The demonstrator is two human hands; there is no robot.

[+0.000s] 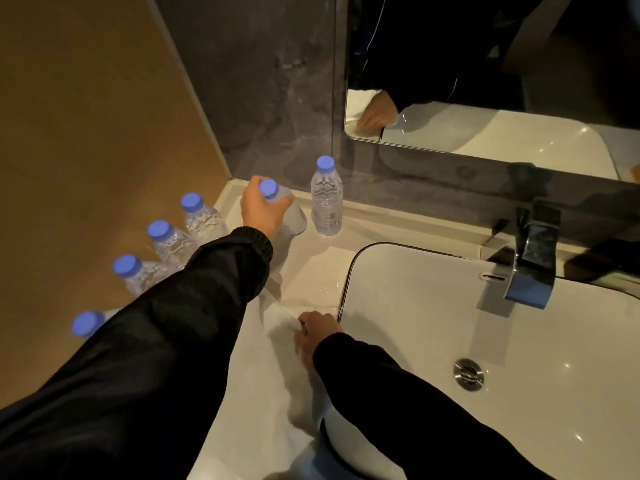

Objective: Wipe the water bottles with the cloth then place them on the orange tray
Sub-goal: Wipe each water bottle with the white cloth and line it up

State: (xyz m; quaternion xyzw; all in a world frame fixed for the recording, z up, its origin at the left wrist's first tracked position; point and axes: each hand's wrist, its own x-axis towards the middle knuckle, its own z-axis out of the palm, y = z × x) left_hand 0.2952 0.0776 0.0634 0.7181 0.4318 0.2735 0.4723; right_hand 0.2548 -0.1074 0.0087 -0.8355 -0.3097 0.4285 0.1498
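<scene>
The left hand gripped a blue-capped water bottle round its shoulder, tilted, on the worktop behind and left of the sink. A second bottle stood upright just beside it, nearer the sink's back corner. Four more bottles lined the worktop edge farther left of the sink, partly hidden by the black sleeve. The right hand pinched a bunched white cloth lying against the sink's left rim.
</scene>
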